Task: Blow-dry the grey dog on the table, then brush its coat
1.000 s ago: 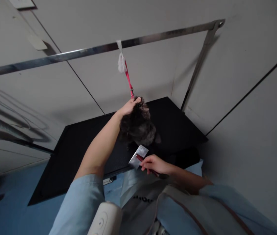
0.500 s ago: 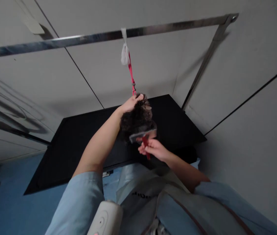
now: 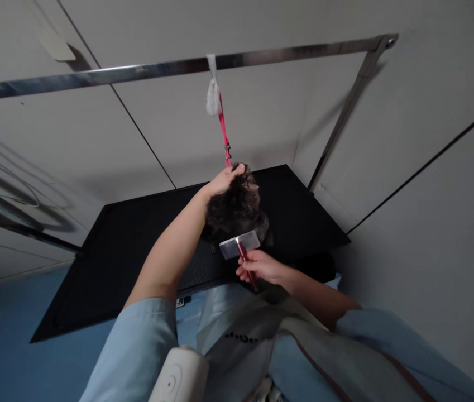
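A small dark furry animal [image 3: 237, 209] stands on a black table [image 3: 136, 240]. A red leash [image 3: 223, 134] runs from it up to a metal bar [image 3: 144, 70] overhead. My left hand [image 3: 222, 180] is closed on the fur at the top of the animal, by the leash clip. My right hand [image 3: 259, 266] grips the red handle of a slicker brush [image 3: 240, 244], whose metal head lies against the animal's near side.
A slanted metal post [image 3: 341, 117] holds the bar at the table's far right corner. Grey walls stand close behind and to the right. A white device [image 3: 178, 377] sits at my chest over a grey apron. Blue floor [image 3: 6, 346] shows at the left.
The brush went from below the animal up onto its fur, then drew back down toward me. My left hand kept its hold at the top.
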Motion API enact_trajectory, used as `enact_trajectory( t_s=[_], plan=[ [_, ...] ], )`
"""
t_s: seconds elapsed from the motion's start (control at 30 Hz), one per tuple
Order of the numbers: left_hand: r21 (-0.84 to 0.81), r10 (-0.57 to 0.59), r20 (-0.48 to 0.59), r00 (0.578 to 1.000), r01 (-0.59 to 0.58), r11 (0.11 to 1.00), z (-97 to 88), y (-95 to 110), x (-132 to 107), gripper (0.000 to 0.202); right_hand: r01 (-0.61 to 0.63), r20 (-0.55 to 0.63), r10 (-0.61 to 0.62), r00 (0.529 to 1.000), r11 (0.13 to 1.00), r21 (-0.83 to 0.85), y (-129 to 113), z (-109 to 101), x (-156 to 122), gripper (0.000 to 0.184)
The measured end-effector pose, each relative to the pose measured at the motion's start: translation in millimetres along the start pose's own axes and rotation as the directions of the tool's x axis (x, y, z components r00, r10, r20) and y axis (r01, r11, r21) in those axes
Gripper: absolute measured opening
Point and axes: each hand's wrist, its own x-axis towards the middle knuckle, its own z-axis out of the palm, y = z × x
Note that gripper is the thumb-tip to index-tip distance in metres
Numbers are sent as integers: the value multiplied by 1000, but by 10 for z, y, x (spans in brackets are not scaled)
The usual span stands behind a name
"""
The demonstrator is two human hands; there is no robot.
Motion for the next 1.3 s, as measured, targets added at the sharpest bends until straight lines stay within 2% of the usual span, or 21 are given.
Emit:
enact_trajectory(
  t_s=[0.07,0.17,0.23,0.33,0.4,0.47,0.53,0.6,0.67,0.7,0.77,0.83,0.87,0.9,0.97,1.03,1.1,1.17,1.2,1.23,1.3],
  plan=[
    [11,16,-10,1000,-16,1000,-7,-7,6,37,-35,50,35,998,999,7,17,0,-21,26],
    [28,32,-42,999,-31,999,-30,-17,28,38,125,38,-126,991,992,24,-14,5,-18,29],
    [27,38,-60,997,-36,999,-36,-19,41,37,154,-3,-154,988,988,13,-34,8,8,29],
    [26,35,-66,997,-33,999,-22,-23,45,38,-14,40,14,999,1000,-2,-21,22,29,31],
    [21,40,-51,998,-39,999,-4,-32,41,40,-46,115,46,992,999,-2,-24,33,27,34],
    [12,49,-23,999,-48,999,13,-44,38,41,66,128,-66,990,998,5,-47,36,33,36],
    [13,54,6,999,-54,998,19,-51,38,42,166,77,-165,983,986,-7,-55,28,46,37],
    [35,62,28,998,-63,997,14,-47,37,43,118,54,-116,992,993,-31,-34,13,46,36],
    [72,75,47,996,-78,994,7,-32,29,43,16,110,-12,994,999,-44,-25,-1,20,36],
    [92,78,61,995,-84,992,5,-21,21,44,7,151,0,989,999,-43,-41,-6,-2,36],
    [126,74,102,992,-87,988,15,2,-7,46,108,200,-102,974,994,-18,-119,-9,-45,36],
    [145,55,157,986,-78,986,38,26,-47,47,263,171,-261,950,965,12,-207,-6,-73,36],
    [151,43,182,982,-72,986,52,39,-70,47,300,152,-299,942,954,13,-232,-2,-80,36],
    [156,34,198,980,-66,986,66,52,-92,47,289,157,-285,945,957,2,-242,0,-85,37],
    [182,20,218,976,-61,981,89,82,-129,47,166,241,-149,959,985,-54,-233,0,-99,40],
    [230,11,247,969,-70,971,102,117,-151,47,94,345,-52,937,990,-104,-249,-13,-127,41],
    [267,-6,302,953,-79,961,112,152,-165,49,175,366,-137,920,982,-71,-321,-34,-162,40],
    [274,-31,350,936,-71,959,123,180,-181,52,288,305,-272,913,958,-8,-399,-52,-187,39],
    [275,-43,359,933,-62,959,130,190,-192,54,301,274,-291,916,954,9,-418,-57,-194,39],
    [280,-53,358,932,-54,958,137,198,-203,55,272,261,-266,928,962,11,-420,-58,-198,39],
    [300,-60,344,937,-49,953,155,210,-225,56,136,297,-123,947,990,-25,-392,-52,-214,42]
  ],
)
